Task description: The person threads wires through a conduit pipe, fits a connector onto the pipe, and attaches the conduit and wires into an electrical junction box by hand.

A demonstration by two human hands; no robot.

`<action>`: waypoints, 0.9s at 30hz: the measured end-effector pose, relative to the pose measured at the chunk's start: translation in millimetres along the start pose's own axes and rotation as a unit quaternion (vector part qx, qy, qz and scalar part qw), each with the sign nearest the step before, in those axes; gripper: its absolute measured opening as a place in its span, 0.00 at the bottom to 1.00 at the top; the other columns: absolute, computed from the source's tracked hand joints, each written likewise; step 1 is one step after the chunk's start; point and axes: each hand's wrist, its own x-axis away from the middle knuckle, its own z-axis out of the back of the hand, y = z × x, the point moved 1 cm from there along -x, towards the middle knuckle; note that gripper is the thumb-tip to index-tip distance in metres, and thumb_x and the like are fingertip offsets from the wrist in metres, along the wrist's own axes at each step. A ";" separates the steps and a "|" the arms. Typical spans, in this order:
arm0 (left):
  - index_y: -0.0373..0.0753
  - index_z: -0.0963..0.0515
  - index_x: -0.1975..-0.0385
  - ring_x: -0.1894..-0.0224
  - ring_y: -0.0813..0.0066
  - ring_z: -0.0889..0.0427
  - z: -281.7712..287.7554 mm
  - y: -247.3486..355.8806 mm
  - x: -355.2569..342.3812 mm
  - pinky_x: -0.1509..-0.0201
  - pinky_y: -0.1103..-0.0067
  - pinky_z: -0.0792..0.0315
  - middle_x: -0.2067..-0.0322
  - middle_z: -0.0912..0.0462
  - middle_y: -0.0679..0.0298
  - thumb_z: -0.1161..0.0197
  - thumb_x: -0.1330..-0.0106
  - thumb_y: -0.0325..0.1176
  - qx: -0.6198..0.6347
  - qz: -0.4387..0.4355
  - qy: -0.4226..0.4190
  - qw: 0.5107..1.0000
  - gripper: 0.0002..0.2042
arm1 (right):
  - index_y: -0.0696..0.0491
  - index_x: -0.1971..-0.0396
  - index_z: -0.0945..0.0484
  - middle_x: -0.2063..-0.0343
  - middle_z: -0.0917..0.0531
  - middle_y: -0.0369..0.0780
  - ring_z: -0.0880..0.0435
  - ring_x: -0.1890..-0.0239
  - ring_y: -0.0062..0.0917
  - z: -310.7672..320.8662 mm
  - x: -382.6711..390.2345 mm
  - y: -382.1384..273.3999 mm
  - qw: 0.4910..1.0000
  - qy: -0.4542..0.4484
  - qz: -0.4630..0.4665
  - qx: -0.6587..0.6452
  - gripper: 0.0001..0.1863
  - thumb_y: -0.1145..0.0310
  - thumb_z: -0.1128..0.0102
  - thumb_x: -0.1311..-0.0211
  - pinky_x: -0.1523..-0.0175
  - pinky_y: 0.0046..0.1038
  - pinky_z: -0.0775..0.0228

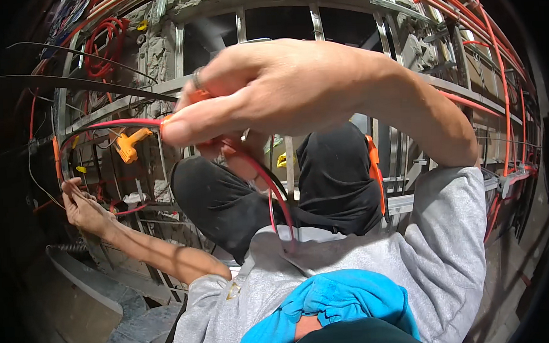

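My right hand (245,92) reaches across the middle of the view, its fingers closed around red wire (126,123) and black wire. The wires run left from the fingers. On the other side, a red loop (283,211) hangs down before my shirt. A bit of orange shows at the thumb; its kind is hidden. At the far left, my left hand (89,211) has its fingertips pinched together just below an orange tube (57,159). What they hold is too small to tell. Between the hands hangs an orange pistol-grip-shaped piece (128,145).
Metal studs (241,25) and rails frame the rough wall ahead. Orange conduits (498,73) run along the right side and top. A coil of red tubing (105,47) hangs upper left. A dark strip (90,83) crosses near my right hand. My bent knees (339,168) are below.
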 end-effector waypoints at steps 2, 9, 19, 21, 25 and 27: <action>0.39 0.13 0.65 0.81 0.92 0.41 15.5 -40.1 -3.8 0.79 0.84 0.49 0.82 0.34 0.79 0.35 0.20 0.49 -0.118 0.117 0.144 0.976 0.18 | 0.59 0.59 0.15 0.73 0.13 0.37 0.10 0.68 0.21 10.0 8.5 10.8 1.000 0.020 -0.004 0.006 0.25 0.48 0.39 0.20 0.61 0.25 0.20; 0.43 0.14 0.58 0.86 0.83 0.39 53.0 -125.6 28.0 0.83 0.81 0.47 0.83 0.39 0.78 0.35 0.23 0.55 0.033 0.291 0.271 0.917 0.20 | 0.63 0.52 0.17 0.61 0.09 0.45 0.08 0.65 0.23 2.9 21.0 12.6 0.997 -0.031 0.033 -0.063 0.28 0.47 0.39 0.20 0.51 0.31 0.17; 0.53 0.14 0.72 0.81 0.75 0.31 91.3 -214.8 61.1 0.82 0.75 0.42 0.77 0.26 0.70 0.39 0.30 0.49 0.068 0.481 0.503 0.715 0.13 | 0.62 0.49 0.21 0.64 0.15 0.47 0.13 0.60 0.42 20.8 37.9 26.4 0.896 0.023 0.271 0.352 0.21 0.56 0.37 0.22 0.53 0.39 0.21; 0.48 0.11 0.67 0.75 0.64 0.21 97.8 -229.6 75.2 0.74 0.67 0.28 0.72 0.19 0.62 0.39 0.33 0.47 0.050 0.475 0.516 0.711 0.13 | 0.63 0.51 0.20 0.60 0.16 0.49 0.13 0.54 0.46 34.1 27.1 45.3 0.844 0.082 0.326 0.417 0.20 0.57 0.40 0.21 0.48 0.44 0.22; 0.29 0.14 0.53 0.51 0.43 0.14 97.1 -226.3 53.0 0.41 0.55 0.21 0.55 0.13 0.43 0.29 0.36 0.46 -0.334 0.459 0.329 0.755 0.23 | 0.63 0.48 0.20 0.54 0.16 0.48 0.14 0.52 0.47 62.5 7.9 74.8 0.839 0.111 0.321 0.425 0.20 0.59 0.39 0.22 0.45 0.44 0.22; 0.28 0.21 0.44 0.49 0.45 0.16 46.5 -159.8 67.4 0.39 0.58 0.22 0.51 0.16 0.44 0.27 0.33 0.44 -0.395 0.187 0.424 0.793 0.27 | 0.60 0.46 0.20 0.55 0.14 0.47 0.13 0.50 0.45 72.5 -2.6 84.3 0.864 0.117 0.268 0.410 0.19 0.58 0.39 0.22 0.44 0.42 0.21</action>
